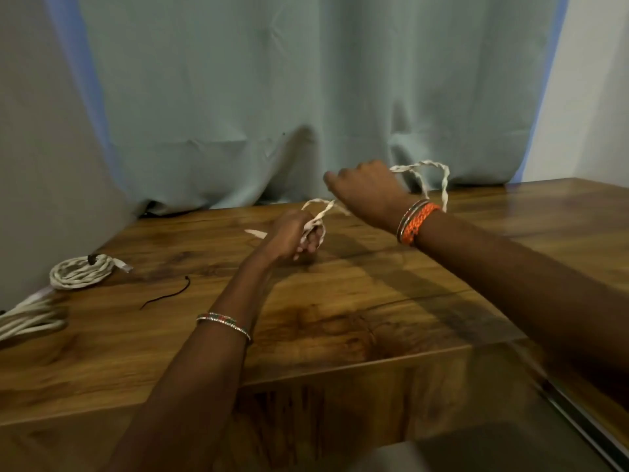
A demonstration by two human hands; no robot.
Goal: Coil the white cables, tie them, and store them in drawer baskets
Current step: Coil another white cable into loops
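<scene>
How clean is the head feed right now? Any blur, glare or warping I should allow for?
Head view: dim, warm light; the forearms cast soft shadows on the table. Lower right corner smeared. Glare streaks the table's far right. Wide-angle bending shows at the table edge. The cable between left hand and right hand looks slightly soft; the tied coil reads clearly.

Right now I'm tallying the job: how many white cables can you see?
3: one coiled and tied at the table's left, one loose bundle at the left edge, one cable held between both hands. Others may lie outside the view.

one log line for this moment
step: coiling | left hand: gripping white cable | right hand: looping it | tied coil: on table
</scene>
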